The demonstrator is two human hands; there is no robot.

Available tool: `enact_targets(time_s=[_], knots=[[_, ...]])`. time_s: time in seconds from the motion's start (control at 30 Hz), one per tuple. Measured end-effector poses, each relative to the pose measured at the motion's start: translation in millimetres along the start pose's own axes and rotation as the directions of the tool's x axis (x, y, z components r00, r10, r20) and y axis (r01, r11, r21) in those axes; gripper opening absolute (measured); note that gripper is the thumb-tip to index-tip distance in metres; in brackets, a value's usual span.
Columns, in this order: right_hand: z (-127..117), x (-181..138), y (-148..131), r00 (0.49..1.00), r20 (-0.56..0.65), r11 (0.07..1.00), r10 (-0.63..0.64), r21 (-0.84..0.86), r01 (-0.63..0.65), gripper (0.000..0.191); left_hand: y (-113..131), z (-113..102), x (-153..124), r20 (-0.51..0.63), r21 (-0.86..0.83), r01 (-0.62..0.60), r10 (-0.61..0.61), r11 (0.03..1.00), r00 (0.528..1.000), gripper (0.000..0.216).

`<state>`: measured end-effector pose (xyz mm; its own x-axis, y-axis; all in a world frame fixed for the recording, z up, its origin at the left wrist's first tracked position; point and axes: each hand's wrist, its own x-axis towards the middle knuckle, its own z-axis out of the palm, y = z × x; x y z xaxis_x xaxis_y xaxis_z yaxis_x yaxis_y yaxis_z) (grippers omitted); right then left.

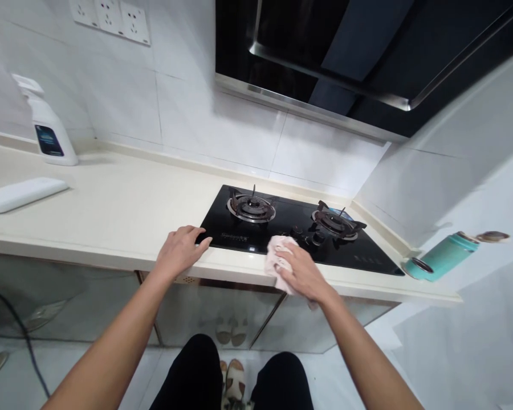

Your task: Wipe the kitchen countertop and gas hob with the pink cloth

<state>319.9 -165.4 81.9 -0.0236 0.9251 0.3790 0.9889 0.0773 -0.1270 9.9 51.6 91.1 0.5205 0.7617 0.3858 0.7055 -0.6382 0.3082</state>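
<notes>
Tiled kitchen with a cream countertop [111, 193], seen from above. At lower centre, you hold a crumpled pale pink cloth [277, 262] under your right hand [303, 270]: the palm lies over it, fingers spread and lightly curved, gathering it against the counter's front edge, with one end hanging below. This flat hold appears to press the cloth onto the surface. Your left hand [179, 250] is open and holds nothing; its curled fingers rest at the counter edge beside the black gas hob [290, 219], apparently steadying you.

Just beyond the cloth are the hob's control knobs [310, 236], then two burners with dark grates, left [251, 206] and right [334, 223]. Above them, at upper right, hangs a black range hood [312, 74]. At left stand a white spray bottle [53, 134] and a flat white bar-shaped object [21, 193], kept back from the hob. At right lie a teal flask [440, 256] and its lid [491, 236].
</notes>
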Motion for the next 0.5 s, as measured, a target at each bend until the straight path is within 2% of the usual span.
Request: enact_targets(time_s=[0.07, 0.13, 0.2, 0.27, 0.3, 0.37, 0.43, 0.5], knots=[[9, 31, -30, 0.996, 0.016, 0.993, -0.085, 0.087, 0.083, 0.043, -1, 1, 1, -0.007, -0.005, 0.002, -0.002, 1.0, 1.0, 0.053], [21, 56, -56, 0.986, -0.019, 0.967, -0.165, 0.192, 0.166, 0.038, -2, 2, 1, -0.013, -0.009, 0.007, -0.007, 1.0, 1.0, 0.051], [31, 71, -72, 0.973, -0.107, 0.934, -0.207, 0.275, 0.229, 0.033, -4, 2, 1, -0.019, -0.013, 0.007, -0.007, 1.0, 1.0, 0.049], [38, 79, -76, 0.959, -0.236, 0.932, -0.155, 0.286, 0.221, 0.03, -5, 3, 1, -0.027, -0.022, 0.002, -0.002, 1.0, 1.0, 0.047], [38, 81, -74, 0.949, -0.304, 0.951, -0.083, 0.262, 0.167, 0.03, -5, 3, 0, -0.028, -0.027, -0.001, 0.0, 1.0, 1.0, 0.046], [34, 87, -61, 0.909, -0.394, 0.982, 0.136, 0.176, -0.071, 0.031, -5, 3, 0, -0.028, -0.034, 0.003, -0.003, 0.999, 1.0, 0.046], [25, 98, -41, 0.845, -0.413, 0.938, 0.339, 0.081, -0.336, 0.039, -5, 3, 0, -0.029, -0.037, 0.012, -0.013, 0.999, 0.999, 0.047], [17, 114, -22, 0.813, -0.37, 0.874, 0.448, -0.007, -0.485, 0.047, -5, 3, -1, -0.033, -0.042, 0.017, -0.018, 0.999, 0.999, 0.047]])
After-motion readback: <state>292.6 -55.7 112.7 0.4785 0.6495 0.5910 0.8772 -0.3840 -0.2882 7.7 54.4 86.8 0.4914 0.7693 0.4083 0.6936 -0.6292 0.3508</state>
